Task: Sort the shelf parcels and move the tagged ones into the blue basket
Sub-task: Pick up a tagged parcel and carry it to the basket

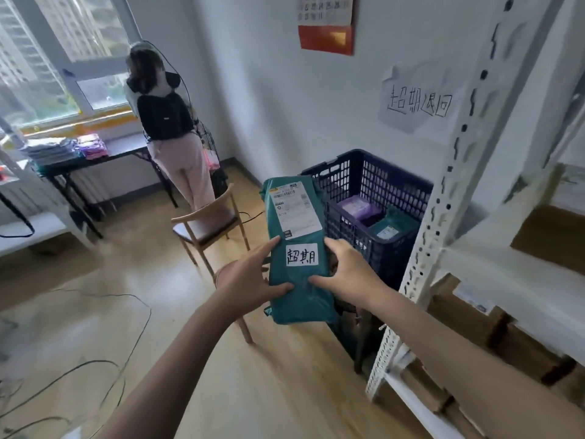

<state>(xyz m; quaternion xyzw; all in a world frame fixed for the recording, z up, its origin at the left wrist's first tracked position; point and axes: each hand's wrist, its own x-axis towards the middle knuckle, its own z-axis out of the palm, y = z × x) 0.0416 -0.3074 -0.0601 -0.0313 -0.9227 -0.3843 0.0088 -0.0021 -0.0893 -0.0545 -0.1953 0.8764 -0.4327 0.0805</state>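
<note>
Standing just right of the fingers, the shelf (449, 185) post could snag the right elbow on the swing; the blue basket (373, 198), beyond the fingertips, already holds 2 parcels, so a short toss would likely catch its near rim; the green parcel (297, 248), tagged with a white label (301, 255), is held upright between both hands, left hand (250, 280) and right hand (348, 270) each clamped on an edge; the slick bag may slip.
</note>
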